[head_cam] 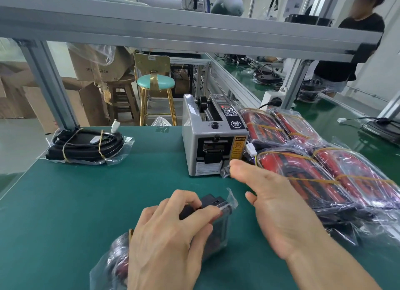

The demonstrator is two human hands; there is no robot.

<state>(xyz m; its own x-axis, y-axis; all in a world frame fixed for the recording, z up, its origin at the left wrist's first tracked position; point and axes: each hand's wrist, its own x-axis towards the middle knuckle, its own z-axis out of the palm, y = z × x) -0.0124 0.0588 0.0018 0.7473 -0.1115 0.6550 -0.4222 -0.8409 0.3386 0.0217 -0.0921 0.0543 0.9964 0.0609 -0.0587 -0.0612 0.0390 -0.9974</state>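
My left hand (171, 235) presses down on a black and red item in a clear plastic bag (216, 220) on the green table, fingers curled over the folded bag end. My right hand (275, 205) reaches toward the grey tape dispenser (207, 138). Its thumb and forefinger pinch a short piece of tape (226, 170) at the dispenser's lower front outlet.
A stack of bagged red and black items (320, 159) bound with rubber bands lies to the right. A bagged black cable bundle (86, 146) sits at the far left of the table (108, 192). Stools, cardboard boxes and an aluminium frame stand behind. A person stands at the far right.
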